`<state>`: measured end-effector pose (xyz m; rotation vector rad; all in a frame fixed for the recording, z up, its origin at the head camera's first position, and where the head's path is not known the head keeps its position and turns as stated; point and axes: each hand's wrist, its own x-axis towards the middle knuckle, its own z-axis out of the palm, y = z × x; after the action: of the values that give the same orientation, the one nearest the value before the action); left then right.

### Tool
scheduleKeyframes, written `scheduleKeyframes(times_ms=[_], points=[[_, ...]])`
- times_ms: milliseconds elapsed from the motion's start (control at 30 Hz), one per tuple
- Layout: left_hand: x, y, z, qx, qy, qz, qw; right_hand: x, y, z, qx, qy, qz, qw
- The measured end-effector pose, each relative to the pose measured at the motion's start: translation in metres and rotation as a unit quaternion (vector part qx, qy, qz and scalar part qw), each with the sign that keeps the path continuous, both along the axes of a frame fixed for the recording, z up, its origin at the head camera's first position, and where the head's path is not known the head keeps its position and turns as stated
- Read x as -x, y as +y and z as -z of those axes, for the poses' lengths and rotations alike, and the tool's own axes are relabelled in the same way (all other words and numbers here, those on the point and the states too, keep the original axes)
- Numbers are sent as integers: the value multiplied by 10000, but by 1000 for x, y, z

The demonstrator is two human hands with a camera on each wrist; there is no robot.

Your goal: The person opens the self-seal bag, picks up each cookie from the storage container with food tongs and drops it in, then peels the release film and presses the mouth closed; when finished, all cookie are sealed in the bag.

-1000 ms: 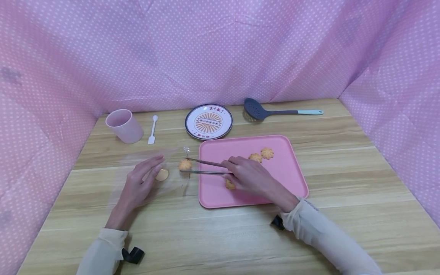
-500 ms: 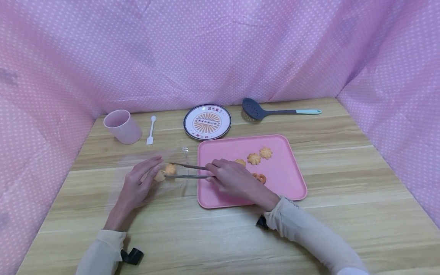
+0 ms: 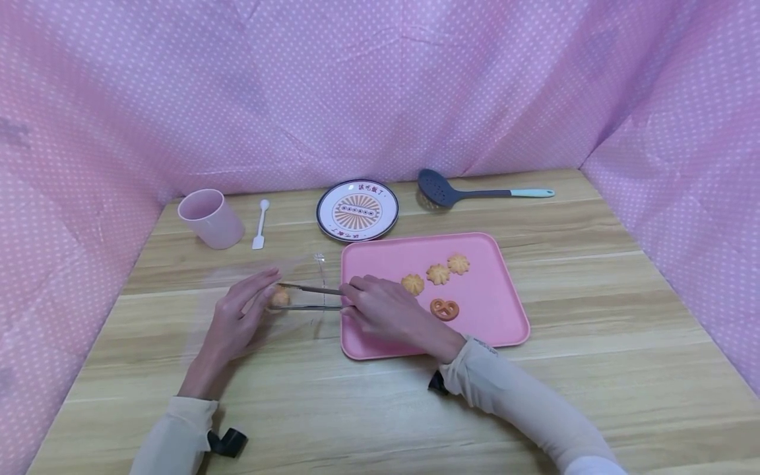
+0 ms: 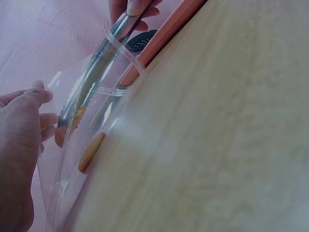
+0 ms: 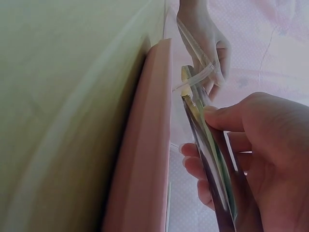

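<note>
My right hand (image 3: 382, 313) grips metal tongs (image 3: 311, 289), also seen in the right wrist view (image 5: 207, 140). Their tips reach left inside a clear plastic bag (image 4: 108, 128) and hold a flower-shaped cookie (image 4: 61, 136). Another cookie (image 4: 91, 152) rests low in the bag, under the tongs. My left hand (image 3: 237, 316) pinches the bag's raised upper film, its fingertips close to the tong tips. Right of the bag, a pink tray (image 3: 487, 323) bears several flower-shaped cookies (image 3: 438, 274) and a pretzel (image 3: 444, 309).
Behind the tray stands a patterned plate (image 3: 357, 211). A slotted skimmer (image 3: 439, 189) with a mint handle lies at the back right. A pink cup (image 3: 211, 220) and a small white spatula (image 3: 260, 224) occupy the back left. Pink dotted cloth (image 3: 380, 86) borders the wooden table.
My right hand has moved left, carrying the tongs and the cookie from the bag's mouth deeper inside. The pretzel on the tray has come into sight. My left hand has barely moved.
</note>
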<state>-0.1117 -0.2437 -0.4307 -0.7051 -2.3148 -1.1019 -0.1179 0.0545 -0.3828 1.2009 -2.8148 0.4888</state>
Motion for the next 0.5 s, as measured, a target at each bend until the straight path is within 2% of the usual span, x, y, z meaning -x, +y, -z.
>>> scheduleKeyframes(times_ms=[167,500], points=[[1,1,0,-49,156,52,9999,0,-1,-1,-56,-104,-8,9999],[1,1,-1,56,101,89,9999,-1,8,-2,108,-262,52,9996]])
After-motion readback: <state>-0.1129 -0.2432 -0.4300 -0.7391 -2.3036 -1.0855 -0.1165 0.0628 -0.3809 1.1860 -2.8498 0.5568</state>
